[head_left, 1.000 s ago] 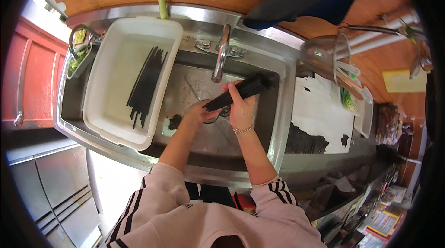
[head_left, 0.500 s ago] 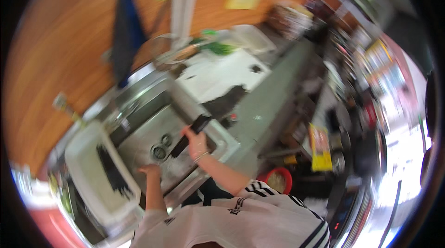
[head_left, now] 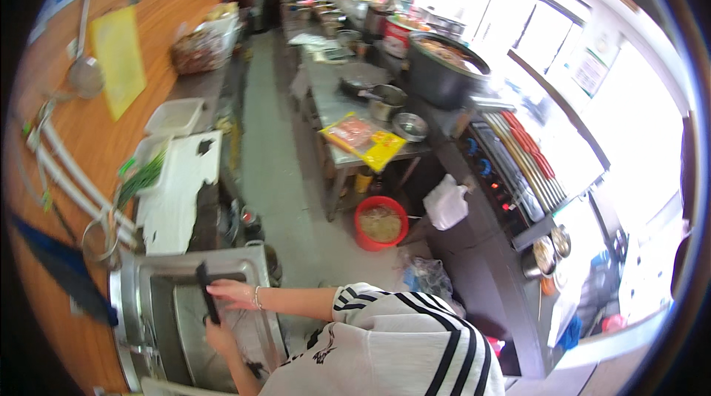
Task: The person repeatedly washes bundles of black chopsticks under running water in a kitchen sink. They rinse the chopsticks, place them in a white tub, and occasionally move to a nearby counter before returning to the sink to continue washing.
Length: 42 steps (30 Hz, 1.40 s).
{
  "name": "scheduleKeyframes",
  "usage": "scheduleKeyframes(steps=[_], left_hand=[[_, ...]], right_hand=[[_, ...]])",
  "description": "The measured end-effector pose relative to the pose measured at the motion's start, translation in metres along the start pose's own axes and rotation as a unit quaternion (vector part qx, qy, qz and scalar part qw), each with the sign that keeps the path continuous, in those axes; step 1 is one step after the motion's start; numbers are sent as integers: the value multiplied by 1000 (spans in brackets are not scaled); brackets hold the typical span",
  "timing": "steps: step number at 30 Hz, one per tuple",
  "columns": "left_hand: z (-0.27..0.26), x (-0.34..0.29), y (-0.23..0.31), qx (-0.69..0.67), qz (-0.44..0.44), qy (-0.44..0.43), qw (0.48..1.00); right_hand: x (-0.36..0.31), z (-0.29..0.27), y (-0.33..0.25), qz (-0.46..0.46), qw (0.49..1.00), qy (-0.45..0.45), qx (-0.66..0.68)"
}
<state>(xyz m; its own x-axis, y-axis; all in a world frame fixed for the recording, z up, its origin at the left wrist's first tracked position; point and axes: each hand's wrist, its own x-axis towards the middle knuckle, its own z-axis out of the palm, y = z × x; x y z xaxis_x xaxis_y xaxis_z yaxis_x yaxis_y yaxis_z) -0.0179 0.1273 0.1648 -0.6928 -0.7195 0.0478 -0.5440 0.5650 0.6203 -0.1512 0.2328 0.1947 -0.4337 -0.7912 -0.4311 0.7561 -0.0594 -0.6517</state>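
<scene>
The black bundle of strips (head_left: 207,292) is held up over the steel sink (head_left: 263,271), standing nearly upright in view and tilted slightly. Its lower end runs into the left hand (head_left: 221,335), which appears closed on it; that hand's far fingers are hidden. The right hand (head_left: 234,294), bracelet at the wrist, meets the bundle's side with fingers partly extended; its far side is out of sight, so whether it grips cannot be told. Single strips cannot be made out at this blur. The white tub (head_left: 174,387) is cut off by the lower edge, only part of its rim showing. The faucet (head_left: 144,350) is smeared and indistinct. A dark clump (head_left: 255,368) beside the left forearm is too unclear to identify. The white board (head_left: 178,192) lies on the bench beyond the sink, its dark edge ragged
</scene>
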Motion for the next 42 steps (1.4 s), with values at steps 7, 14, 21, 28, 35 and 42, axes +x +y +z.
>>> scheduleKeyframes(steps=[7,14,21,28,35,42], left_hand=[[7,-12,-22,260,-157,-90,948],[36,10,25,222,-122,-116,960],[134,98,219,130,24,-93,987],[255,233,445,77,180,-163,967],[385,367,722,120,440,-155,877],[616,445,1023,176,682,-106,702]], right_hand=[[-119,-225,-10,10,992,87,-88],[-330,-455,141,353,793,366,-336],[-410,-495,129,259,805,532,-39],[-399,-534,47,-3,848,529,28],[-366,-521,-1,3,668,679,305],[-233,-459,-3,-6,520,698,492]])
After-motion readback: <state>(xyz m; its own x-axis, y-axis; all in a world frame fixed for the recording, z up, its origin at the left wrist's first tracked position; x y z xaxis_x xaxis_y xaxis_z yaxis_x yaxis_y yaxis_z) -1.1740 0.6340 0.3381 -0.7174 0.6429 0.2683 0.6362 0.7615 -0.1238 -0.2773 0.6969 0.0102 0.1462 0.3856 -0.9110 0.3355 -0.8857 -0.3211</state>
